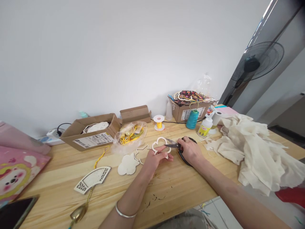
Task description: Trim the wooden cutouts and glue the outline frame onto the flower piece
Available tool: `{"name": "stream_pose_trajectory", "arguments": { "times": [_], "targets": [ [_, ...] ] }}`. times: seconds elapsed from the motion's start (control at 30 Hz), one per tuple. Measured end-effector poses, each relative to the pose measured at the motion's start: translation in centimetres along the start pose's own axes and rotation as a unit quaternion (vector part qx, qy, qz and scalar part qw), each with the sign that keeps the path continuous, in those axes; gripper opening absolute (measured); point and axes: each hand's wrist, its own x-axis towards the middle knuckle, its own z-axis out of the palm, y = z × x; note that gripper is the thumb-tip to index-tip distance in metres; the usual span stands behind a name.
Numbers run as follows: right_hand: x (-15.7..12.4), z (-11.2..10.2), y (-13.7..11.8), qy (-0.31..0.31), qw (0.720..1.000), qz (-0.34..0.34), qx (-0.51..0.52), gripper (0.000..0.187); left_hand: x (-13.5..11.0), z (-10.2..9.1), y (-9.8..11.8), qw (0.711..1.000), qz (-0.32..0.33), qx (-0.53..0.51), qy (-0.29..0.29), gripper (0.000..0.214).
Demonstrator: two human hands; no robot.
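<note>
My left hand [156,159] grips a pale flower-shaped wooden frame [153,147] with an open middle, near the table's centre. In my right hand [190,151] is a pair of black-handled scissors [173,145]. Their blades are parted, and they reach left to the frame's right side; whether an edge touches it I cannot tell. Just left of my left hand lie a solid white flower-shaped piece [128,164] and a thin star-shaped outline [140,152]. Further left rests a fan-shaped wooden ornament [92,179] with a yellow cord and a brass-coloured bell [78,212].
Along the wall stand a cardboard box [89,140], a bag of yellow cords [130,135], a yellow thread spool [159,123], a teal thread cone [192,120], a glue bottle [205,126] and a filled box [177,111]. Cream cloth [252,143] lies right; a phone [17,211] lies front left.
</note>
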Motion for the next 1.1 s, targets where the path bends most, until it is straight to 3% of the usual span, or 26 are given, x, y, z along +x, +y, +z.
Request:
{"name": "stream_pose_trajectory", "arguments": {
  "times": [0.57,1.1],
  "targets": [
    [0.09,-0.34,-0.18,-0.027,0.999,0.017,0.012,0.013,-0.13,-0.15,0.06,1.0,0.007,0.028,0.011,0.055],
    [0.13,0.28,0.13,0.009,1.0,0.021,0.011,0.015,0.01,-0.4,0.03,1.0,0.004,0.001,-0.009,0.049]
  ]
}}
